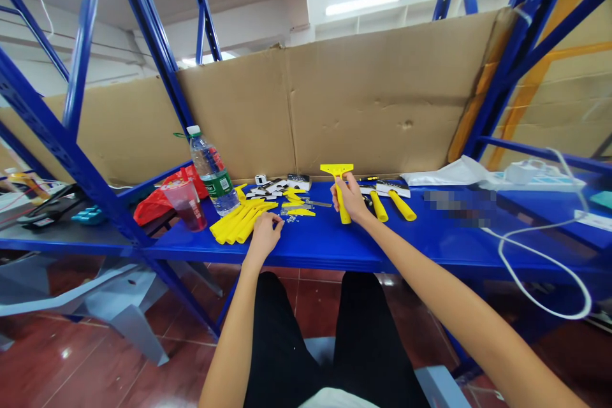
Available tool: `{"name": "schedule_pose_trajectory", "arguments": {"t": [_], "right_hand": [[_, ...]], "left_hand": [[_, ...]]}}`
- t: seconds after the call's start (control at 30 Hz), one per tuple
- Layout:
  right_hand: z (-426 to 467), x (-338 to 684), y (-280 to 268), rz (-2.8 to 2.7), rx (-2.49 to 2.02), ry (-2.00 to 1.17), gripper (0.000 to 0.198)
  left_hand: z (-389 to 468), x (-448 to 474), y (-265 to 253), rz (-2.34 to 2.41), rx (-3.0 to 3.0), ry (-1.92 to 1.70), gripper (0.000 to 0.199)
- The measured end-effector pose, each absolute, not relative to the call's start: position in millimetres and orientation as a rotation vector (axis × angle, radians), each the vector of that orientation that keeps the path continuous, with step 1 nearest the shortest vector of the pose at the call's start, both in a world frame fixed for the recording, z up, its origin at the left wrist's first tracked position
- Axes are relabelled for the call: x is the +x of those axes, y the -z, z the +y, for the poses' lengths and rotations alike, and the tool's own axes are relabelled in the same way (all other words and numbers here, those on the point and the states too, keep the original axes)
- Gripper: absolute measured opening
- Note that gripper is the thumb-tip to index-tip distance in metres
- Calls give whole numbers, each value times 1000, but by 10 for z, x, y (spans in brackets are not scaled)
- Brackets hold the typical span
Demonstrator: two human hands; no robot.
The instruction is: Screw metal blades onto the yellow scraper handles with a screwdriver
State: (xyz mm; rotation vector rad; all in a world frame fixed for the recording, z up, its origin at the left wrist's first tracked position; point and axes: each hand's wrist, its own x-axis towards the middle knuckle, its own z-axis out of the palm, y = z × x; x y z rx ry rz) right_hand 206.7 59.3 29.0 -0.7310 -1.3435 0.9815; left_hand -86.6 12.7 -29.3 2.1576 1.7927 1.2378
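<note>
My right hand [351, 199] is wrapped round the handle of a yellow scraper [337, 171], held upright with its wide head at the top. My left hand [265, 234] rests low over the blue table, thumb and fingertips pinched together; anything between them is too small to make out. Just beyond those fingertips lies a small scatter of screws [292, 219]. Beside the left hand is a pile of yellow scraper handles [239, 220]. Small yellow plates [300, 211] and thin metal blades [318, 203] lie farther back. Two more yellow-handled scrapers [401, 205] lie right of the right hand.
A water bottle [213, 172] and a red-tinted cup [186, 204] stand at the left, before a red bag [153, 201]. A white cable [507, 255] loops over the right front edge. Cardboard [354, 108] walls the back, between blue posts [157, 32].
</note>
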Motion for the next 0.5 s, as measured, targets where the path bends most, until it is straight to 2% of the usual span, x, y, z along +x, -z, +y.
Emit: {"name": "schedule_pose_trajectory", "arguments": {"t": [0.5], "right_hand": [[646,2037,-247,-1305,-783,-1251,36]], "left_hand": [[70,-864,249,1700,2211,-1135,10]]}}
